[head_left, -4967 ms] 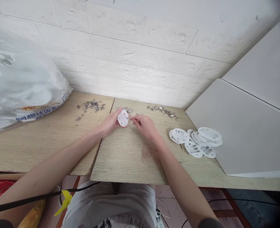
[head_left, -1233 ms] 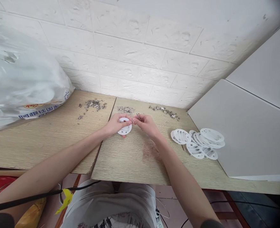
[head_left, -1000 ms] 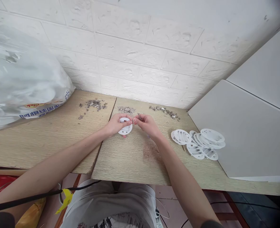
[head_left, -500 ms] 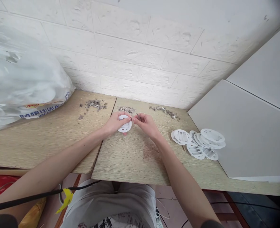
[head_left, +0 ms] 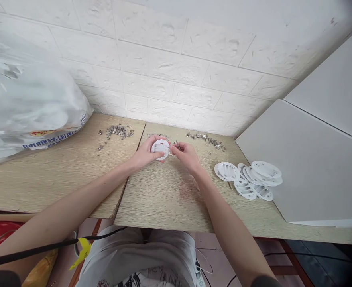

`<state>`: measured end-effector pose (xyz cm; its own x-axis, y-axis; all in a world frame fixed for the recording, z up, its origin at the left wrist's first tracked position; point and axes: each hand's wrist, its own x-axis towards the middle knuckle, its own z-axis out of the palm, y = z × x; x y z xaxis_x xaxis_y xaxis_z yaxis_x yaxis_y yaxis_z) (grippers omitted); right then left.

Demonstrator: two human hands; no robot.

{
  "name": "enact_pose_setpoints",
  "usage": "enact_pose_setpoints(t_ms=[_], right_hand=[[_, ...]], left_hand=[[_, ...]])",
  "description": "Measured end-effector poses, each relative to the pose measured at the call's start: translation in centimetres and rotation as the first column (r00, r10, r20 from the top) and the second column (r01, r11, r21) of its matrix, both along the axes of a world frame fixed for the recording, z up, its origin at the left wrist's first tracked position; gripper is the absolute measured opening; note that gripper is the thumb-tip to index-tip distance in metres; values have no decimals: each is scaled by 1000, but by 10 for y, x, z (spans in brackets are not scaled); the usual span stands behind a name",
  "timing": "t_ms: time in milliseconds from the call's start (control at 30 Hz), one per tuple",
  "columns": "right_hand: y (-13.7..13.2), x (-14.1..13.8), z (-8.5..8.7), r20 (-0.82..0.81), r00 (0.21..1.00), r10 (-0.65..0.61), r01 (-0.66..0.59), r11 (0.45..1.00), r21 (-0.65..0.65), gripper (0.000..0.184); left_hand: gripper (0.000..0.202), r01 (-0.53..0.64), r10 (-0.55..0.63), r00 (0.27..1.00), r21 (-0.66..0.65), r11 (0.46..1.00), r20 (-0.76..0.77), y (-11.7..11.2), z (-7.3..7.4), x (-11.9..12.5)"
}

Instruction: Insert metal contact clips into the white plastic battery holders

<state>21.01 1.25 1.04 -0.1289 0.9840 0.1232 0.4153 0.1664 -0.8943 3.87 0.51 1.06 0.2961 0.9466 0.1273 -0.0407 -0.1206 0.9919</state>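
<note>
My left hand (head_left: 144, 154) grips a round white plastic disc (head_left: 160, 148), tilted up so its face shows, just above the wooden table (head_left: 164, 199). Beside it my right hand (head_left: 187, 154) pinches a thin metal tool (head_left: 178, 145) whose tip points toward the disc's edge. Both hands hover over a small pile of tiny metal pieces (head_left: 160, 137) at the back of the table.
Two more piles of metal bits (head_left: 118, 130) (head_left: 205, 139) lie left and right. A heap of white discs (head_left: 249, 179) sits at the right, next to slanted grey boards (head_left: 307, 159). A big plastic bag (head_left: 29, 95) fills the left. A white brick wall (head_left: 176, 59) stands behind.
My left hand has lifted the disc off the table and tipped it upright, moving it slightly back toward the middle pile. My right hand stayed close with the tool.
</note>
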Motion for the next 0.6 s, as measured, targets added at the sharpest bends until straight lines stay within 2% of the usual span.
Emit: enact_pose_setpoints(t_ms=[200,600], right_hand=[[1,1,0,51,997,-53,51,998,33,25],[2,1,-1,81,990,-120,115,991,62,26]], left_hand=[[57,136,-134,990,40,990,-39,-1,0,-2],[71,177,-176,984,32,984,-20,0,-1,-2]])
